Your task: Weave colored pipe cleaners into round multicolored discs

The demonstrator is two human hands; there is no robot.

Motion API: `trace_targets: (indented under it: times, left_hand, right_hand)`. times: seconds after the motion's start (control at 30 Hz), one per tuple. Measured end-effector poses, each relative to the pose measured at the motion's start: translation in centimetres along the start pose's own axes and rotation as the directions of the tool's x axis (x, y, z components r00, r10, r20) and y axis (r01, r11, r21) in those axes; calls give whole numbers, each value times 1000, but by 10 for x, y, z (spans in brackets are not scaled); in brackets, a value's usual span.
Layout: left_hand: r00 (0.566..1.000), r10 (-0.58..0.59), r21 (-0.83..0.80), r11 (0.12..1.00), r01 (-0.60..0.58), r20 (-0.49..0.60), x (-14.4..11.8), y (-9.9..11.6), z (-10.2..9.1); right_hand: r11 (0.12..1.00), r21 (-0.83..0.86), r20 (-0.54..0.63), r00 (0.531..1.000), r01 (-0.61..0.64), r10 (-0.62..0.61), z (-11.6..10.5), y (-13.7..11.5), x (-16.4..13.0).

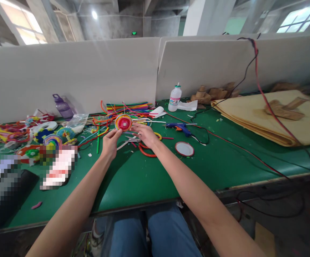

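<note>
While you look down from the head view:
Left hand [111, 142]: your fingers pinch the disc [123, 122] by its lower edge.
Right hand [145, 134]: open, fingertips beside the disc.
Scissors [130, 140]: between your hands.
Glue gun [180, 127]: right of your right hand.

A green surface [144, 178] fills the middle of the frame. A purple bottle [62, 106] stands at upper left, a white bottle [174, 98] upper centre by the white partition [90, 71]. A blue glue gun [180, 127] lies right of centre, a round lid [184, 149] just below it. A stack of tan sheets [272, 121] lies at right, crossed by a red cable [267, 103]. Finished coloured pieces [37, 135] crowd the left.
</note>
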State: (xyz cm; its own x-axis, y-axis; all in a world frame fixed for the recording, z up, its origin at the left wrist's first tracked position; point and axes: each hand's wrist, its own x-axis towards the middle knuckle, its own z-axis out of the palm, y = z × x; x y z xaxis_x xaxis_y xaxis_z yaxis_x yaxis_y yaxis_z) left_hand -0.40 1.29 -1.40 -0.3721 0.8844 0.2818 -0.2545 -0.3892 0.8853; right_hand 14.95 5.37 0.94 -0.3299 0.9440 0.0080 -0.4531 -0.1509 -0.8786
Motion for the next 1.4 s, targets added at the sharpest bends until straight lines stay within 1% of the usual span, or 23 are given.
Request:
trace_targets:
  times: [0.07,0.1,0.13,0.17,0.23,0.3,0.37,0.4,0.47,0.6,0.77,0.9,1.03,1.13,1.3,1.4]
  left_hand:
    - [999,24,12,1000,-24,-30,2,-1,-2]
    - [999,31,15,999,-31,-42,2,-1,-2]
    - [998,35,14,999,-35,-54,2,0,-2]
    - [997,36,8,999,-36,-63,2,0,-1]
    - [998,12,-22,1000,-13,-65,0,3,1]
    - [998,-63,-62,996,62,-21,-3,6,3]
    - [987,-154,-76,985,157,49,-5,8,5]
    - [980,-186,-76,979,192,76,-6,8,6]
    - [972,-214,-78,972,222,93,-7,9,6]
    - [967,-237,-126,961,248,92,-7,9,4]
    - [947,-282,-154,940,305,156,-6,11,2]
    - [948,-273,-139,945,296,164,-5,11,1]
    - [961,-244,-170,949,264,132,-6,11,2]
    - [961,-245,-195,944,266,127,-7,12,4]
    - [951,-264,-152,945,288,159,-5,15,2]
    - [958,-248,-164,949,270,144,-3,16,0]
  right_hand:
    - [996,-71,-128,990,51,-60,-1,-2,0]
    - [989,-125,-177,979,78,-100,-1,-2,0]
    - [979,-176,-199,971,101,-136,0,-3,0]
    - [970,-213,-189,969,116,-157,1,-3,-1]
    - [964,-231,-101,982,131,-158,3,-3,-2]
    - [970,-201,16,991,137,-137,6,-2,-4]
    - [979,-160,104,988,130,-114,8,-1,-5]
    - [984,-137,133,986,118,-99,8,0,-5]
    - [994,-80,167,984,79,-65,7,2,-4]
    - [999,52,188,982,11,-20,5,4,-3]
    - [989,145,188,982,-26,-2,6,2,-3]
    - [980,193,202,979,-51,11,6,0,-4]
    - [967,244,256,967,-72,7,7,0,-4]
    - [965,252,255,967,-75,8,7,-1,-4]
    - [979,199,235,972,-51,3,5,-5,-6]
    - [985,167,245,969,-45,2,5,-6,-7]
